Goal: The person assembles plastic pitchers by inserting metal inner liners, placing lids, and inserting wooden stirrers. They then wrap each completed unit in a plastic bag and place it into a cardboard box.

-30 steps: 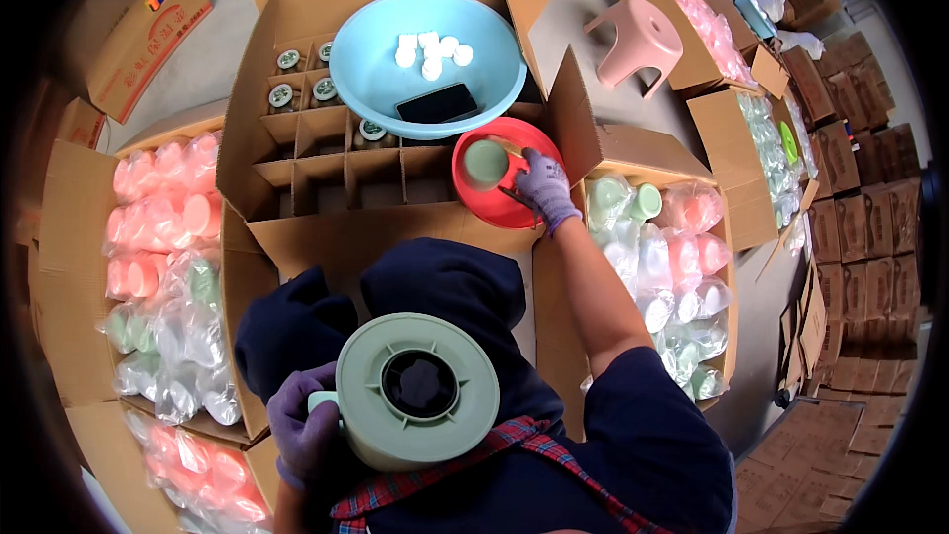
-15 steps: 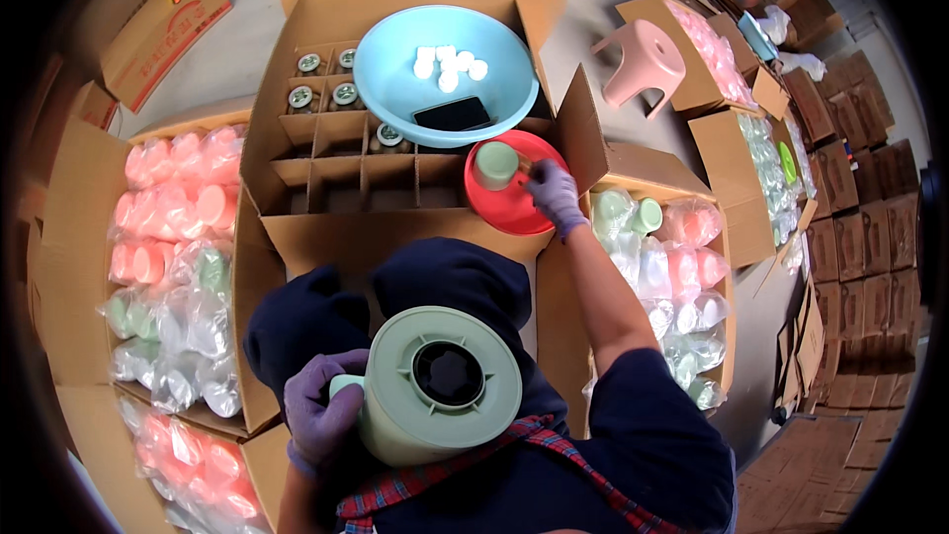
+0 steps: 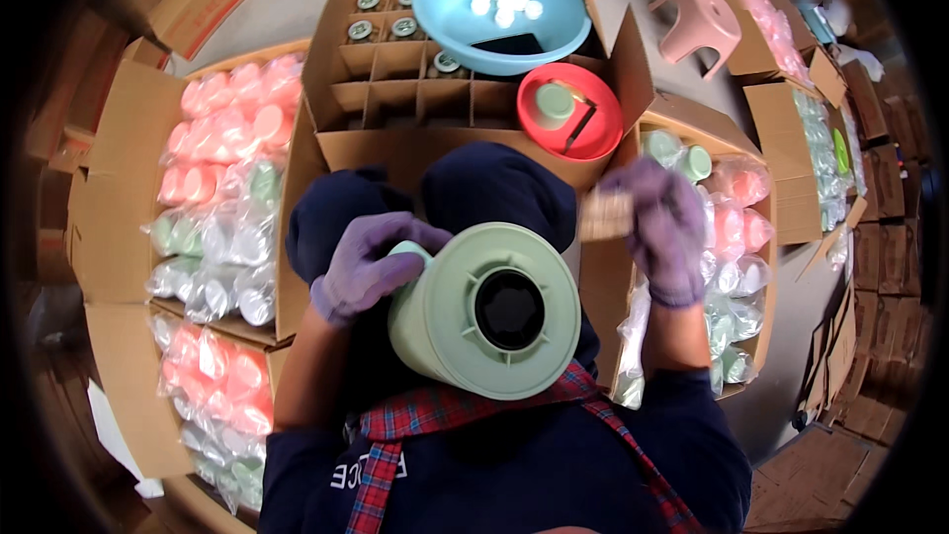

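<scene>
A pale green jug (image 3: pixel 442 341) lies tipped on my lap, its flat ribbed base with a round black centre facing up. My left hand (image 3: pixel 371 262), in a purple glove, is closed at the jug's handle (image 3: pixel 410 252). To the right of the jug, my gloved right hand (image 3: pixel 660 227) is raised and smeared by motion. It grips a beige, block-like thing (image 3: pixel 606 216) with faint ridges, too blurred to name exactly. Beyond that hand sits a red basin (image 3: pixel 603 145), holding a green cup (image 3: pixel 555 104) and a thin black tool (image 3: pixel 580 129).
Ahead stands a divided carton (image 3: pixel 415 143) with several lidded jars (image 3: pixel 361 31). A blue basin (image 3: pixel 445 25) rests on it, holding white caps (image 3: pixel 505 16) and a black phone (image 3: pixel 506 44). Cartons of bagged pink and green parts (image 3: pixel 222 138) flank me. A pink stool (image 3: pixel 704 25) is at far right.
My right hand has left the red basin and come back toward me with the beige piece. The jug has shifted right on my lap, and the whole view has shifted.
</scene>
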Available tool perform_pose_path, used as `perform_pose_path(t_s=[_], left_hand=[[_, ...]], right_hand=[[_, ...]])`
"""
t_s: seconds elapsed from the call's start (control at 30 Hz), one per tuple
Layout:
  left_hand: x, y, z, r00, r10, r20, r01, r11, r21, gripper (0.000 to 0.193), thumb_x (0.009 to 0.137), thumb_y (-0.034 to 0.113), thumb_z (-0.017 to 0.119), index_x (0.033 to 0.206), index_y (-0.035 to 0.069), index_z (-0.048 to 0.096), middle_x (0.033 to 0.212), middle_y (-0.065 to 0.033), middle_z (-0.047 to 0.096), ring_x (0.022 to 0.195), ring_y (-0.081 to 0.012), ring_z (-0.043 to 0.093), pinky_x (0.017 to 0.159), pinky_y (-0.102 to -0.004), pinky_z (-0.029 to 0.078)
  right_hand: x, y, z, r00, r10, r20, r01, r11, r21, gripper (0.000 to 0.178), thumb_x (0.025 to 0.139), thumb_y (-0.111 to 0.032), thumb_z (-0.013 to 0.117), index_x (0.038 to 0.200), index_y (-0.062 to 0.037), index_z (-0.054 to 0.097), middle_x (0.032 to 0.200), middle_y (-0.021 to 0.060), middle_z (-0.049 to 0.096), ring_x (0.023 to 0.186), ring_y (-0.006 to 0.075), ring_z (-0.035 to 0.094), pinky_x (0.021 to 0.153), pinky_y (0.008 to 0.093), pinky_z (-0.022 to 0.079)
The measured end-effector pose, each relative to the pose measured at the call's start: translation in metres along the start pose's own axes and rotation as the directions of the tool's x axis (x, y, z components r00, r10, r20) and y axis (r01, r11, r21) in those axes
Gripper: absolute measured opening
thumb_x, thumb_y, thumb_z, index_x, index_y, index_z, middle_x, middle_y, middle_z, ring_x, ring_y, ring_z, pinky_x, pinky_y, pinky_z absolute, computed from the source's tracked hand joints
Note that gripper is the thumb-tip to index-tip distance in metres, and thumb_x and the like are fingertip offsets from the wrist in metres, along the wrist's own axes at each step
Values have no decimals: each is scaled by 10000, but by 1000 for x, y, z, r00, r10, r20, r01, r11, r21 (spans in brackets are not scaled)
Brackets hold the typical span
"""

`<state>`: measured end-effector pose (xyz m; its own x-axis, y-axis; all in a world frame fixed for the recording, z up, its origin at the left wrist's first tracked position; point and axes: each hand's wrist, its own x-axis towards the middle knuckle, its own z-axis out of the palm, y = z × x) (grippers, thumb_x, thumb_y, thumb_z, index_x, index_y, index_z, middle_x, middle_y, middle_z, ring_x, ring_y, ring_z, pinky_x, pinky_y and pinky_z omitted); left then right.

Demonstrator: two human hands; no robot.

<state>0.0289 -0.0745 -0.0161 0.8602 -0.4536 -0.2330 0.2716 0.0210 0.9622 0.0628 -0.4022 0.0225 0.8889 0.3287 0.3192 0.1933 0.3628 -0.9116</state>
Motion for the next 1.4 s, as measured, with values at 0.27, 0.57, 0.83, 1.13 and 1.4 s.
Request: perform_pose_path(t_s=[0.27, 0.57, 0.83, 1.13, 1.4], left_hand=[[30, -14, 8, 951, -20, 308, 11, 999, 31, 310, 719, 271, 695, 784, -22, 617, 1089, -221, 723, 839, -134, 631, 735, -268, 494], [49, -18, 27, 862, 32, 505, 11, 997, -82, 288, 771, 197, 697, 664, 25, 491, 895, -161, 730, 806, -186, 639, 717, -296, 495], [-11, -11, 43, 953, 300, 33, -275, 819, 503, 318, 730, 242, 674, 900, -25, 711, 806, -154, 696, 688, -275, 682, 670, -336, 541], [-72, -12, 79, 890, 438, -127, -203, 630, 749, 474, 789, 367, 833, 801, 9, 523, 1082, -251, 671, 796, -354, 718, 653, -371, 583], [-62, -10, 81, 848, 520, -106, -242, 555, 796, 550, 742, 441, 851, 774, 16, 503, 1038, -258, 681, 783, -373, 731, 634, -389, 609]], right_hand=[[-5, -43, 38, 520, 20, 854, 671, 609, -423, 296, 815, -181, 696, 1093, -81, 688, 1015, 39, 615, 1037, 243, 630, 863, 388, 548], [-8, -46, 71, 404, -35, 914, 705, 648, -288, 223, 774, -208, 670, 960, -85, 666, 875, 33, 577, 954, 220, 600, 847, 373, 539], [-33, -20, 55, 734, 12, 679, 538, 601, -592, 250, 750, -190, 736, 960, -82, 655, 754, 40, 599, 677, 224, 632, 568, 347, 531], [-65, -6, 61, 979, 204, -14, -137, 603, -786, 98, 865, -130, 693, 904, -42, 678, 790, 91, 673, 697, 271, 669, 653, 361, 523], [-34, -13, 27, 923, 120, 365, 207, 645, -736, 186, 834, -165, 769, 944, -33, 697, 853, 79, 717, 748, 251, 694, 681, 345, 554]])
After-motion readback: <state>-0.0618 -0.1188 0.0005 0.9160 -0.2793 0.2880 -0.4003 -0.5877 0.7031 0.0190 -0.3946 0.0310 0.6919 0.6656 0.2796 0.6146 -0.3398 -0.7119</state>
